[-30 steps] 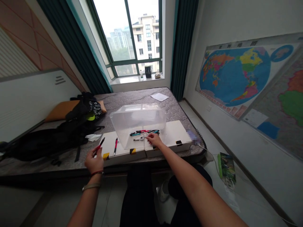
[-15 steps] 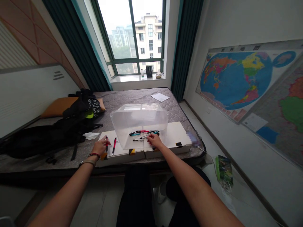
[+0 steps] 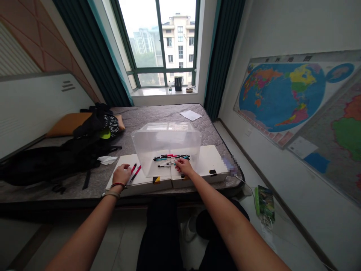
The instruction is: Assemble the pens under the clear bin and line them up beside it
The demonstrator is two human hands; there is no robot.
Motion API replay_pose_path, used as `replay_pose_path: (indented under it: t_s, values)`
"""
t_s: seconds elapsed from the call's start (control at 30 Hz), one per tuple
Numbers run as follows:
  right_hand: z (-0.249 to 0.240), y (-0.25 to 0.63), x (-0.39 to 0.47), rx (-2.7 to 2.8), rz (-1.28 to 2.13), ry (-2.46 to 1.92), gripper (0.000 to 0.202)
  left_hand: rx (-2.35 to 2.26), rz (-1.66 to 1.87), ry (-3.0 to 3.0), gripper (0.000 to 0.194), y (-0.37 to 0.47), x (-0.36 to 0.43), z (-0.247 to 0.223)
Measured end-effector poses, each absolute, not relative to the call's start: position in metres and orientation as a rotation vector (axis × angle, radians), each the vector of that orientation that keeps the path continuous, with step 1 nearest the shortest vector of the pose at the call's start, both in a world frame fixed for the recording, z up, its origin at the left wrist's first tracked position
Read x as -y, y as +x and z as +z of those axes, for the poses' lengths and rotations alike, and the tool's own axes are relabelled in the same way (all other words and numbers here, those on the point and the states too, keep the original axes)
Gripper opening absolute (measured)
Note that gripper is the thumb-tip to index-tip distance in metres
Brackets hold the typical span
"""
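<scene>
My left hand (image 3: 122, 174) rests on the left part of a white box (image 3: 149, 182), fingers forward beside a red-and-black pen (image 3: 133, 168). It seems to touch that pen without a clear grip. A second red-and-black pen (image 3: 136, 174) lies alongside, slanted the same way. My right hand (image 3: 183, 166) reaches into a clear plastic bin (image 3: 166, 141) tipped on its side, its open side facing me. Thumb and fingers are pinched at the end of a thin light-coloured pen (image 3: 170, 163). Behind it is a pile of pens (image 3: 172, 157), black, red and teal. Another pen (image 3: 163, 166) lies in front.
The white box and bin stand at the near edge of a grey mattress (image 3: 158, 113). A black bag (image 3: 50, 165) and white tissue (image 3: 107, 160) lie at left. A paper sheet (image 3: 191, 115) is farther back. A cable (image 3: 245, 181) hangs at the right corner.
My left hand has moved slightly right and turned, and the two red-and-black pens now slant up to the right. My right hand stays nearly in place at the thin pen.
</scene>
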State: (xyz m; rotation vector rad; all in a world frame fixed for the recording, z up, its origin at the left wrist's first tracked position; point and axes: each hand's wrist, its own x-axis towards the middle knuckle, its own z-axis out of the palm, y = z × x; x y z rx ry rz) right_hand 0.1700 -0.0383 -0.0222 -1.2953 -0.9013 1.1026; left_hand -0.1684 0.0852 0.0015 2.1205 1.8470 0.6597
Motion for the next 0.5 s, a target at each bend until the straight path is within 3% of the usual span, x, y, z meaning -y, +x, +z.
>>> replay_pose_path:
  t_s: [0.2,0.5]
  values:
    - [-0.023,0.169,0.039,0.893,1.086,-1.307,0.027,-1.829,0.444,2.165,0.031,-0.168,-0.086,-0.002]
    - [-0.024,0.169,0.037,0.909,1.070,-1.317,0.027,-1.847,0.533,2.176,0.024,-0.157,-0.087,0.003]
